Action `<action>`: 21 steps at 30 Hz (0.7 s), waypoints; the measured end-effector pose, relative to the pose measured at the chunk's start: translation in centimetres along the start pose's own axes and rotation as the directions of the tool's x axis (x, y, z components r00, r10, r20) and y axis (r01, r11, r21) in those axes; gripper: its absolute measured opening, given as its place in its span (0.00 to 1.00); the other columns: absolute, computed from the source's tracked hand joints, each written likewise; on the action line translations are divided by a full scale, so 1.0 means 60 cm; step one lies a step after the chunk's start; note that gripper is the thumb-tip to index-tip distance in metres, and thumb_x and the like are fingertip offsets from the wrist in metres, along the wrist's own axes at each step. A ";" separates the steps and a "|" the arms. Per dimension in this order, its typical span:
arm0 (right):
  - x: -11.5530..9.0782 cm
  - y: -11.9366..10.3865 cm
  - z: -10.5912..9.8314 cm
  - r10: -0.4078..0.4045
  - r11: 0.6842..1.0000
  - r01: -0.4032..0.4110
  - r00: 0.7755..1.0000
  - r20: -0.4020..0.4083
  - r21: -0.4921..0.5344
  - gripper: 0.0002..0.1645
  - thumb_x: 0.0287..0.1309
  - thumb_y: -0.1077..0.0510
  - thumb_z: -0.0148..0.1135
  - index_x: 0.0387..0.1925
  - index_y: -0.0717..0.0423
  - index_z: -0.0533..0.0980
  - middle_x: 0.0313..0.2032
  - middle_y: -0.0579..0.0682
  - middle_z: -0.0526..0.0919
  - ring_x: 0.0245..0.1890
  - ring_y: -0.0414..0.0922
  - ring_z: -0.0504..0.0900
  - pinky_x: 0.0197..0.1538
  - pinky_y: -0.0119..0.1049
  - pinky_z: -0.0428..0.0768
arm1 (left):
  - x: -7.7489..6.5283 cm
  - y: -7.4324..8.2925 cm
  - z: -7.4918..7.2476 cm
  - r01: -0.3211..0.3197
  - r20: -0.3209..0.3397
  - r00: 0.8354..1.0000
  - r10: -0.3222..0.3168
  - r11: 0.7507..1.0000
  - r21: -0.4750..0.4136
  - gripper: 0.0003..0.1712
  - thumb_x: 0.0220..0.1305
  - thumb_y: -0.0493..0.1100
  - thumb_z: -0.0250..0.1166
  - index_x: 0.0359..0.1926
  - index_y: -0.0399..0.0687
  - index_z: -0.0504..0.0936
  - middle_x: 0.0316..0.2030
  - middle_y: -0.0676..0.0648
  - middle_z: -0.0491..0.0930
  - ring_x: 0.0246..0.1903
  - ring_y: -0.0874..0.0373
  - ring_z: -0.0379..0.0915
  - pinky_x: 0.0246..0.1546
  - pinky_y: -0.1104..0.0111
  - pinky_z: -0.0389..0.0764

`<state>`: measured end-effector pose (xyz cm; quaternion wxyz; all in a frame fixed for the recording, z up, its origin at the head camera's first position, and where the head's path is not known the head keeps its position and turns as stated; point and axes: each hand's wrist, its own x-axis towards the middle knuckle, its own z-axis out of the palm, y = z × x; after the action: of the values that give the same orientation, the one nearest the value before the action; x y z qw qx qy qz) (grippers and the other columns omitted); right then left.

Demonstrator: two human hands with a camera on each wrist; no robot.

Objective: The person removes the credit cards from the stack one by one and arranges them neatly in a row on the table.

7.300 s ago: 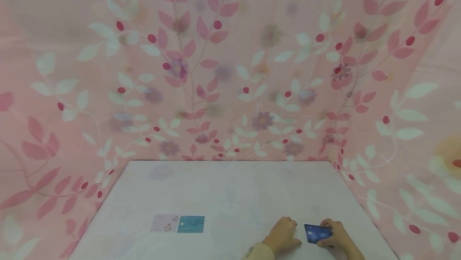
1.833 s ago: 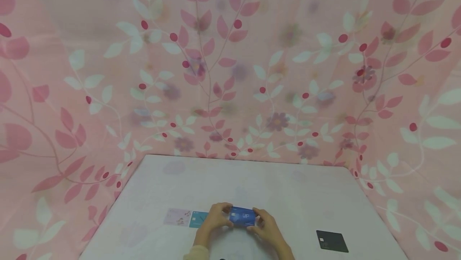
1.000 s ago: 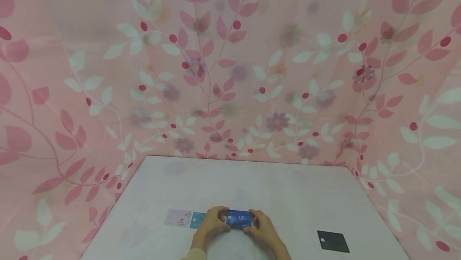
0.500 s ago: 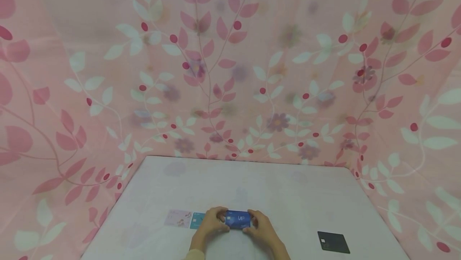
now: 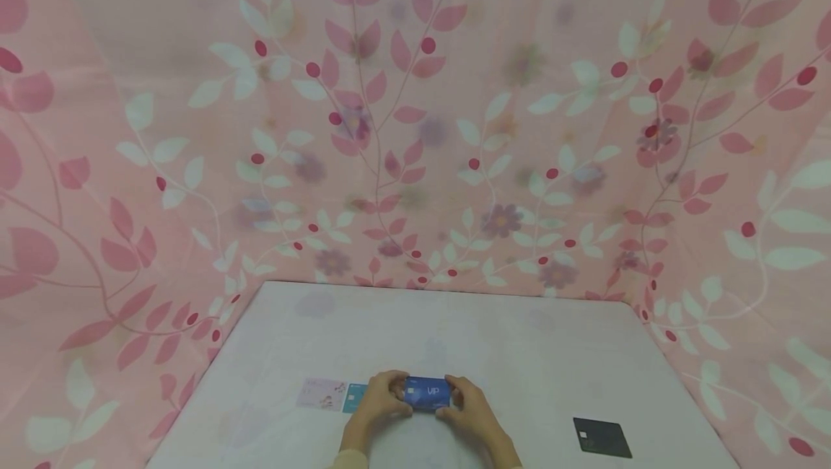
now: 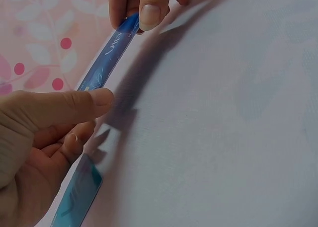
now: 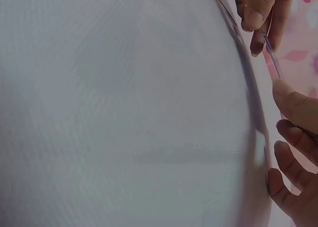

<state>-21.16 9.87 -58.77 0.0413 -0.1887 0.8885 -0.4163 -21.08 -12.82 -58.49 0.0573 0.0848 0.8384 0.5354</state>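
A blue card marked VIP [image 5: 427,392] is held by its two short ends just above the white table [image 5: 519,353]. My left hand [image 5: 397,395] pinches its left end and my right hand [image 5: 454,398] pinches its right end. In the left wrist view the blue card [image 6: 107,58] runs edge-on from my left thumb [image 6: 94,100] up to the right hand's fingers [image 6: 149,11]. In the right wrist view the card [image 7: 271,53] shows as a thin edge. A teal card [image 5: 354,397] lies flat just left of it, partly behind my left hand.
A pale pink card [image 5: 321,392] lies left of the teal one, touching it. A black card [image 5: 601,436] lies alone near the table's front right. Pink leaf-patterned cloth [image 5: 415,130] walls the table at the back and on both sides.
Since the earliest frame the blue card has gone from the table's right to the middle, beside the teal card. In the last second it has sunk and shifted slightly left.
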 end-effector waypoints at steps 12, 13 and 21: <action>0.003 -0.007 0.008 -0.050 0.999 0.050 0.999 -0.005 0.016 0.39 0.45 0.51 0.71 0.56 0.67 0.70 0.46 0.56 0.79 0.45 0.53 0.77 0.51 0.51 0.75 | -0.010 0.000 -0.012 0.003 -0.040 0.999 0.001 0.996 0.092 0.35 0.34 0.34 0.75 0.51 0.34 0.77 0.35 0.46 0.82 0.26 0.61 0.67 0.25 0.73 0.70; 0.003 -0.008 0.009 -0.050 0.999 0.050 0.999 -0.002 0.020 0.39 0.45 0.51 0.71 0.56 0.67 0.70 0.45 0.56 0.79 0.45 0.53 0.77 0.51 0.50 0.75 | -0.011 -0.001 -0.012 0.004 -0.043 0.999 0.000 0.996 0.093 0.35 0.34 0.34 0.75 0.51 0.33 0.77 0.35 0.47 0.82 0.25 0.61 0.66 0.25 0.73 0.69; 0.003 -0.009 0.016 -0.046 0.999 0.046 0.999 0.021 0.019 0.39 0.45 0.52 0.71 0.56 0.68 0.70 0.42 0.52 0.79 0.40 0.47 0.77 0.46 0.43 0.77 | -0.016 -0.011 -0.014 0.003 -0.040 0.999 0.000 0.997 0.082 0.35 0.34 0.33 0.76 0.51 0.32 0.77 0.34 0.45 0.83 0.21 0.62 0.65 0.22 0.73 0.67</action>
<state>-20.92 8.80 -59.01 0.0429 -0.2130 0.8796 -0.4233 -20.38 -14.02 -58.71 0.0374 0.0757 0.8607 0.5020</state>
